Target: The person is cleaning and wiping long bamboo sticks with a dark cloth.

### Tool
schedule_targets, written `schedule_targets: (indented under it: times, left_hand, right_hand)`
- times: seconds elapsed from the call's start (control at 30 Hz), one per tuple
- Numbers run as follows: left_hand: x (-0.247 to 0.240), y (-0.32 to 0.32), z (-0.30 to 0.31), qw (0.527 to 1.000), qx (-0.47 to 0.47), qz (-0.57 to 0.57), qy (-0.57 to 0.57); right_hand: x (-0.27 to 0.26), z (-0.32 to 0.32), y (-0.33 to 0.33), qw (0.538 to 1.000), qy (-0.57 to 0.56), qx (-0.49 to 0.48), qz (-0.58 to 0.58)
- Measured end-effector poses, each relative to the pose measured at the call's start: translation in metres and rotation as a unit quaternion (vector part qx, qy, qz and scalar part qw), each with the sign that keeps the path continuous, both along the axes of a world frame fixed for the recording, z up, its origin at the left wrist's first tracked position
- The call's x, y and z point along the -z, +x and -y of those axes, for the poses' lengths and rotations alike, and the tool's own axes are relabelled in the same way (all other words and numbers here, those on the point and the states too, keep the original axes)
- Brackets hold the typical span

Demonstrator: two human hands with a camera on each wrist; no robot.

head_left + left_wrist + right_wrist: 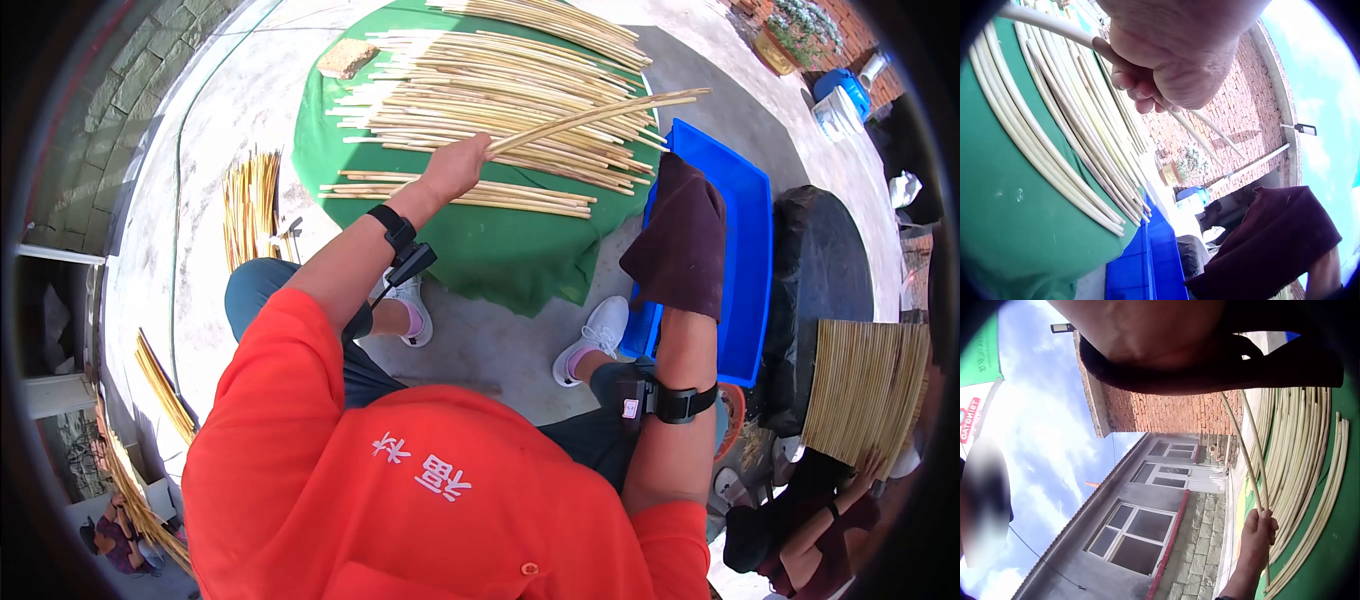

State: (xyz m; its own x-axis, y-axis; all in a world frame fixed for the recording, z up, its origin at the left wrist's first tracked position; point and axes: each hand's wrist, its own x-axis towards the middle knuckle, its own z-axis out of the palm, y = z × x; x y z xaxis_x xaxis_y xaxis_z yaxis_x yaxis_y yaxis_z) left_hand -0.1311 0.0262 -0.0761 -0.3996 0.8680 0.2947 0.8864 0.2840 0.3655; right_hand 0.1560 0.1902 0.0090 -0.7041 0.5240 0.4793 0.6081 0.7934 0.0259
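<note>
My left hand (458, 168) grips a pair of long pale stalks (600, 114) over the green-covered table, and their far ends slant out to the right. Below them lie many peeled stalks (480, 98) in rows on the green cloth (490, 255), with a few set apart nearer me. A dark maroon cloth (682, 235) is draped over my right hand (1141, 331), which is held out over the blue tub's near side. Its fingers are hidden by the cloth, so I cannot tell how they lie. The left wrist view shows the left fingers curled round the stalks.
The blue plastic tub (745, 250) stands right of the table, beside a black-covered round object (825, 260). A stone block (347, 59) sits at the table's far left. Bundled stalks (250, 205) lie on the ground at left. Another person (810, 530) handles a stalk mat at lower right.
</note>
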Motion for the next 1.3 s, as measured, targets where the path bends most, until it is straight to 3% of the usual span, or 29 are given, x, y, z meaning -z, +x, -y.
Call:
schedule_targets:
  times: [0.03,0.07,0.1,0.13,0.17,0.2,0.27,0.3,0.33,0.37,0.4,0.43,0.5,0.53,0.57,0.6,0.63,0.67,0.7,0.77,0.83,0.9,0.93,0.97,1.0,1.07,1.13,1.27,1.3]
  left_hand:
    - [-0.016,0.011,-0.006,1.0,0.01,-0.005,0.008]
    - [-0.04,0.034,-0.007,0.989,0.02,0.145,0.01]
    - [-0.059,0.057,-0.004,0.955,0.023,0.295,0.006]
    - [-0.079,0.088,-0.008,0.921,0.053,0.386,-0.004]
    - [-0.091,0.117,-0.007,0.878,0.071,0.474,-0.016]
    - [-0.084,0.137,-0.015,0.881,0.099,0.462,0.012]
    - [-0.074,0.162,-0.009,0.888,0.112,0.443,0.046]
    - [-0.071,0.171,-0.011,0.922,0.107,0.365,0.075]
    - [-0.071,0.175,-0.008,0.95,0.103,0.278,0.103]
    - [-0.081,0.178,-0.004,0.949,0.112,0.275,0.103]
    - [-0.094,0.175,0.009,0.949,0.105,0.292,0.05]
    - [-0.105,0.178,0.012,0.944,0.121,0.307,-0.002]
    - [-0.1,0.171,0.03,0.948,0.115,0.292,-0.046]
    - [-0.097,0.173,0.031,0.946,0.134,0.289,-0.064]
    - [-0.096,0.175,0.033,0.943,0.15,0.291,-0.067]
    - [-0.098,0.172,0.041,0.941,0.152,0.295,-0.067]
    - [-0.103,0.17,0.053,0.918,0.154,0.348,-0.116]
    - [-0.114,0.166,0.071,0.893,0.141,0.397,-0.161]
    - [-0.115,0.159,0.087,0.876,0.144,0.428,-0.169]
    - [-0.111,0.154,0.104,0.851,0.176,0.457,-0.19]
    - [-0.112,0.136,0.131,0.821,0.179,0.489,-0.236]
    - [-0.117,0.107,0.164,0.792,0.161,0.519,-0.277]
    - [-0.113,0.094,0.173,0.766,0.133,0.577,-0.25]
    - [-0.111,0.088,0.18,0.737,0.101,0.631,-0.221]
    - [-0.111,0.086,0.186,0.742,0.089,0.63,-0.212]
    - [-0.108,0.088,0.171,0.668,0.055,0.735,-0.102]
    - [-0.114,0.101,0.146,0.668,0.084,0.734,-0.095]
    - [-0.109,0.142,0.078,0.642,0.164,0.741,-0.105]
    - [-0.102,0.167,0.052,0.692,0.194,0.688,-0.1]
  right_hand:
    - [0.029,0.001,-0.035,0.951,-0.255,-0.066,-0.163]
    - [0.059,-0.017,-0.052,0.808,-0.484,-0.133,-0.31]
    - [0.096,-0.04,-0.047,0.581,-0.67,-0.191,-0.42]
    - [0.085,-0.019,-0.053,0.856,-0.461,-0.055,-0.227]
    - [0.072,0.015,-0.063,0.98,-0.18,0.089,0.009]
    - [0.058,0.028,-0.057,0.98,-0.18,0.089,0.01]
    - [0.031,0.059,-0.047,0.978,-0.162,-0.129,0.006]
    - [0.032,0.062,-0.046,0.978,-0.162,-0.129,0.007]
    - [0.031,0.066,-0.046,0.941,-0.287,-0.105,-0.143]
    - [0.029,0.066,-0.042,0.869,-0.397,-0.073,-0.286]
    - [0.02,0.071,-0.045,0.869,-0.397,-0.073,-0.287]
    - [0.007,0.068,-0.038,0.78,-0.497,-0.062,-0.376]
    - [-0.027,0.078,-0.039,0.533,-0.671,-0.061,-0.511]
    - [-0.047,0.077,-0.029,0.699,-0.568,-0.034,-0.433]
    - [-0.044,0.061,-0.024,0.889,-0.378,-0.054,-0.253]
    - [-0.066,0.063,-0.026,0.92,-0.362,-0.011,-0.153]
    - [-0.087,0.061,-0.014,0.937,-0.34,0.057,-0.057]
    - [-0.08,0.043,-0.012,0.856,-0.47,0.117,-0.183]
    - [-0.077,0.032,-0.011,0.856,-0.47,0.117,-0.183]
    - [-0.073,0.011,0.012,0.66,-0.533,0.087,-0.522]
    - [-0.067,-0.009,0.032,0.791,-0.35,0.142,-0.482]
    - [-0.11,-0.008,0.057,0.865,-0.29,0.296,-0.285]
    - [-0.104,-0.021,0.067,0.865,-0.29,0.296,-0.285]
    - [-0.095,-0.034,0.071,0.911,-0.206,0.267,-0.235]
    - [-0.084,-0.043,0.063,0.949,-0.12,0.225,-0.187]
    - [-0.073,-0.034,0.047,0.97,-0.085,0.178,-0.143]
    - [-0.079,-0.015,0.021,0.998,-0.01,0.054,-0.037]
    - [-0.02,0.054,-0.007,0.998,-0.017,0.055,-0.036]
    - [-0.015,0.073,-0.027,0.999,-0.015,0.027,-0.031]
